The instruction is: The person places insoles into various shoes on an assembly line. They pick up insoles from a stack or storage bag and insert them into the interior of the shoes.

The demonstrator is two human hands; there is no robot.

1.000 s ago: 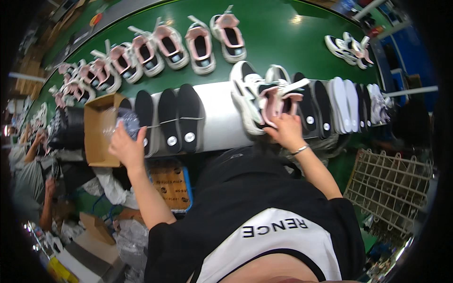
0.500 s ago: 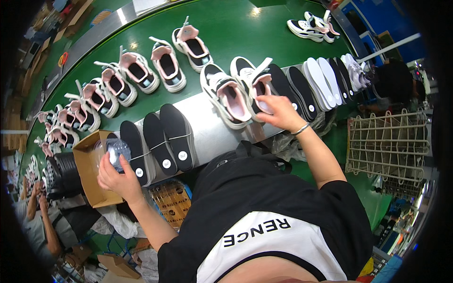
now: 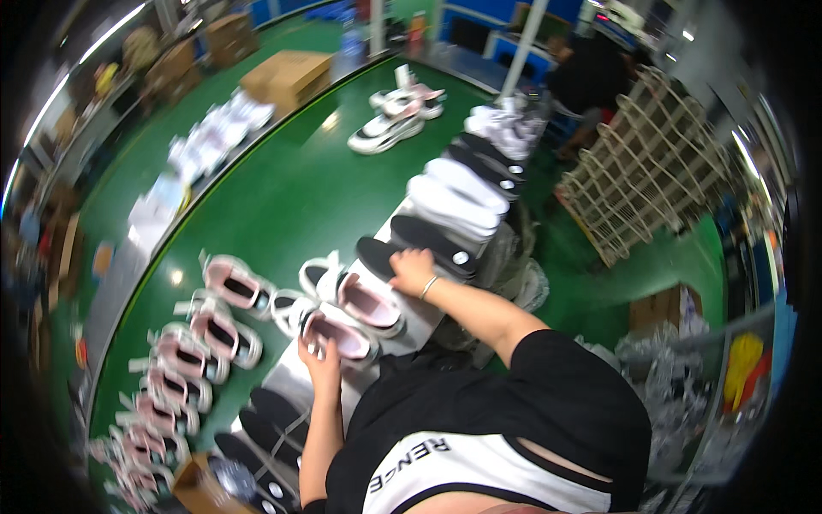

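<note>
Two white-and-black sneakers with pink linings lie side by side on the metal ledge before me. My left hand (image 3: pixel 323 367) is at the nearer sneaker (image 3: pixel 349 337), its fingers bent over the side by the opening. The other sneaker (image 3: pixel 373 307) lies just beyond it, untouched. To the right, my right hand (image 3: pixel 414 271) has its fingers closed at the edge of a black insole (image 3: pixel 374 257), partly covering it. A further black insole (image 3: pixel 432 244) with a round white sticker lies beside that one.
A row of sneakers (image 3: pixel 184 353) stands on the green table (image 3: pixel 300 184) at left. White insoles (image 3: pixel 454 201) and more black insoles (image 3: pixel 486 158) continue along the ledge. A carton (image 3: pixel 193 488) with clear plastic is at lower left; a wire rack (image 3: pixel 646 167) stands at right.
The view has turned right. My left hand has left the plastic in the carton and come to the nearer sneaker. My right hand has moved from a sneaker to the black insoles.
</note>
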